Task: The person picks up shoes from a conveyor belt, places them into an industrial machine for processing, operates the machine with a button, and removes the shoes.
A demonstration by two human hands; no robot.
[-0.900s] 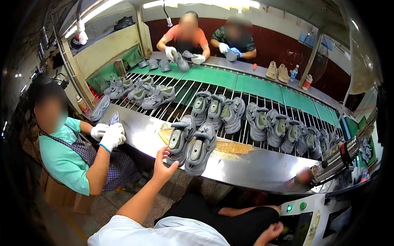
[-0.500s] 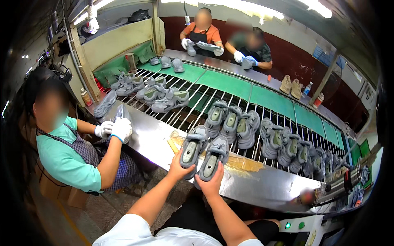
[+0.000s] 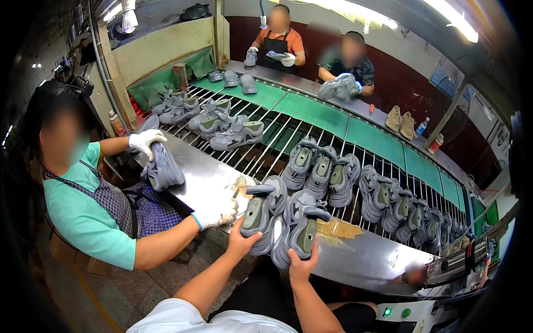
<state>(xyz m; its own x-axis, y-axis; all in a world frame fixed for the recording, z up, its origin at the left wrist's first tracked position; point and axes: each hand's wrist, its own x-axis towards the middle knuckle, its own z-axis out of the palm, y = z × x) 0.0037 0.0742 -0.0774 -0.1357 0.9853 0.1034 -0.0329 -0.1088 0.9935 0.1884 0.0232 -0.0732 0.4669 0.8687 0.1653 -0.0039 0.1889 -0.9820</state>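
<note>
I hold a pair of grey sneakers over the near edge of the metal table, heels toward me, with green patches showing at the heels. My left hand is closed round the heel of the left sneaker. Round the heel of the right sneaker my right hand is closed likewise. The two sneakers are side by side, toes pointing away. Just beyond them, a row of similar grey sneakers stands on the metal-bar rack.
At left, a co-worker's gloved hand is close to my left sneaker; their other glove holds a grey shoe. Two people work across the rack. A machine with green buttons stands at lower right. Tan shoes sit on the far ledge.
My two sneakers have tipped, so their green heel patches show instead of their insides. The left co-worker's gloved hand has reached across the table toward me. The people opposite have moved their shoes.
</note>
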